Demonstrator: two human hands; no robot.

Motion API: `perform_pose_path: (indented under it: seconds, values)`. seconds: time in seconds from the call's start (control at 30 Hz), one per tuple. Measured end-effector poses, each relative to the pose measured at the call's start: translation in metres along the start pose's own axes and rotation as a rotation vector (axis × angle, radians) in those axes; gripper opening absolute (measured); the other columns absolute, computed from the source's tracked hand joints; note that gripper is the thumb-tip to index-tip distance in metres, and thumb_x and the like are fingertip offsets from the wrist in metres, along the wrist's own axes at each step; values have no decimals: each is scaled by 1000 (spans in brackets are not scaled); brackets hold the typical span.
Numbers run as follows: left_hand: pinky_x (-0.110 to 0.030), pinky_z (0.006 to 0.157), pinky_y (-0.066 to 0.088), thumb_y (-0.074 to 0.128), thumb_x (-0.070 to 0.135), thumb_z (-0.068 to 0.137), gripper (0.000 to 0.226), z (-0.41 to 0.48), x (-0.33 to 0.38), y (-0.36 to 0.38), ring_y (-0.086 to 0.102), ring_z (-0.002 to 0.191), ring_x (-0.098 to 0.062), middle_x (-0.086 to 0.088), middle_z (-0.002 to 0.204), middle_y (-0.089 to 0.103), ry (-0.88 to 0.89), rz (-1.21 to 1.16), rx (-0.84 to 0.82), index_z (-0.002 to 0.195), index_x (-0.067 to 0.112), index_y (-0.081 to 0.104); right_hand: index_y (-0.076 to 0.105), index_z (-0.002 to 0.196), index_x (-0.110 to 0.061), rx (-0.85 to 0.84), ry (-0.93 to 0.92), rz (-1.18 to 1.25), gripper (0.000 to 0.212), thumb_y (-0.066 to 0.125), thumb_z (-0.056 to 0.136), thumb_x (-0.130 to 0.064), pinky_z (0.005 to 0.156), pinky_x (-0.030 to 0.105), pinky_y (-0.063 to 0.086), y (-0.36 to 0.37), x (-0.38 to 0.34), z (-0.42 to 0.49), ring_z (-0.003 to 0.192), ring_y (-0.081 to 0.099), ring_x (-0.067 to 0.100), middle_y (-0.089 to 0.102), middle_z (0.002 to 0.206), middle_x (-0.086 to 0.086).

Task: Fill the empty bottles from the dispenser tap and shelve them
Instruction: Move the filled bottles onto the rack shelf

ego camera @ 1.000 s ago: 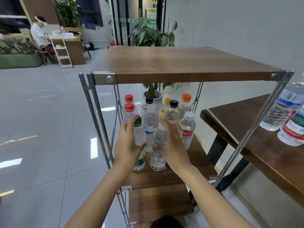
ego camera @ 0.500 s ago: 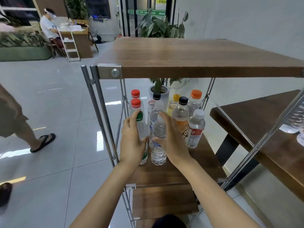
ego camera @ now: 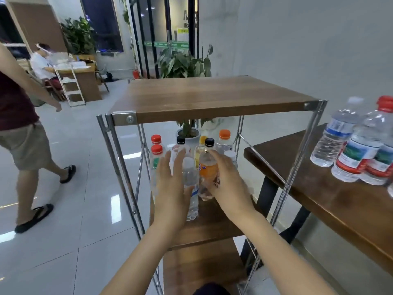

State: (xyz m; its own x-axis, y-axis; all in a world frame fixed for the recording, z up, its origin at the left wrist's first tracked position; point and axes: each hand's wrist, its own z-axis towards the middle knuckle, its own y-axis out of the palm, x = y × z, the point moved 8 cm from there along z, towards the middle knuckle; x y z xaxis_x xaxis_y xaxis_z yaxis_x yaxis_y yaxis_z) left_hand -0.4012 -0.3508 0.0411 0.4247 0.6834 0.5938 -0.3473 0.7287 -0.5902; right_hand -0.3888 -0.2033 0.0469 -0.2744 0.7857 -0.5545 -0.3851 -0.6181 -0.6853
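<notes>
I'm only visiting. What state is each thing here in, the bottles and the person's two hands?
clear bottle: upright on the shelf, white cap on.
orange drink bottle: upright, black cap on.
side-table bottles: upright, capped.
left hand: fingers straight, beside the clear bottle.
right hand: against the orange drink bottle, grip unclear.

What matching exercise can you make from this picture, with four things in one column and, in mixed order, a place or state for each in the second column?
Column 1
1. orange soda bottle
2. left hand
3. orange-capped bottle
4. white plant pot

Column 2
A. behind the rack
B. gripped by the right hand
C. back right of the middle shelf
D. open, fingers straight

Pairs: 1-B, 2-D, 3-C, 4-A.
</notes>
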Motion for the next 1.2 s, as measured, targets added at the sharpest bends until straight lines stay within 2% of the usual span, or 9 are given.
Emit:
perform_pose_path:
  seconds: [0.07, 0.17, 0.27, 0.4, 0.57, 0.73, 0.87, 0.97, 1.2]
  values:
    - [-46, 116, 32, 80, 15, 80, 97, -7, 30, 5, 19, 148, -23, -1, 160, 19, 72, -31, -24, 145, 46, 15, 24, 146, -42, 59, 18, -26, 76, 71, 89, -26, 102, 38, 49, -30, 3, -13, 136, 40, 14, 35, 150, -10]
    - [-45, 113, 34, 81, 9, 77, 96, -16, 73, 19, 26, 143, -24, -3, 156, 30, 148, -63, -44, 145, 41, 21, 27, 148, -35, 113, 50, -100, 73, 69, 90, -23, 97, 25, 41, -71, 12, -34, 135, 39, 12, 37, 149, -9]
    - [-46, 109, 41, 82, 5, 74, 93, -28, 117, 37, 36, 138, -27, -5, 149, 40, 256, -123, -55, 147, 31, 30, 25, 149, -37, 154, 122, -157, 73, 68, 91, -24, 101, 27, 39, -114, 33, -55, 136, 36, 9, 35, 149, -13]
    - [-34, 107, 37, 82, 6, 74, 94, -42, 179, 65, 40, 133, -21, -2, 144, 45, 382, -232, -99, 145, 34, 27, 25, 149, -37, 228, 200, -237, 75, 69, 90, -26, 104, 30, 40, -174, 63, -80, 137, 34, 8, 37, 149, -12]
    - [-20, 105, 27, 78, 12, 81, 86, -38, 252, 108, 34, 134, -11, 7, 145, 42, 498, -303, -217, 149, 33, 30, 26, 149, -35, 338, 306, -332, 73, 68, 90, -28, 101, 24, 36, -242, 105, -89, 139, 35, 11, 37, 151, -7]
    - [-35, 105, 42, 74, 15, 85, 77, 10, 311, 151, 39, 132, -18, 3, 146, 42, 589, -272, -256, 149, 26, 33, 31, 148, -25, 440, 359, -366, 75, 72, 87, -18, 103, 39, 47, -296, 145, -65, 133, 44, 22, 42, 148, 1]
    - [-42, 94, 47, 72, 9, 86, 81, 64, 334, 195, 38, 130, -27, -4, 147, 39, 578, -139, -331, 151, 27, 27, 26, 151, -24, 445, 391, -471, 80, 74, 86, -22, 97, 42, 47, -317, 172, -34, 132, 44, 29, 40, 147, 6]
    - [-43, 97, 46, 75, 8, 83, 89, 101, 346, 227, 37, 130, -32, -9, 149, 33, 555, -24, -400, 152, 28, 23, 17, 153, -24, 393, 430, -538, 88, 74, 86, -24, 100, 42, 44, -323, 188, -8, 134, 42, 30, 37, 149, 9]
    - [-48, 100, 43, 77, 2, 77, 106, 138, 362, 277, 36, 128, -37, -10, 150, 31, 513, 36, -568, 156, 25, 11, 6, 154, -27, 312, 497, -639, 88, 67, 90, -30, 88, 40, 47, -320, 217, 29, 124, 50, 32, 44, 139, 13]
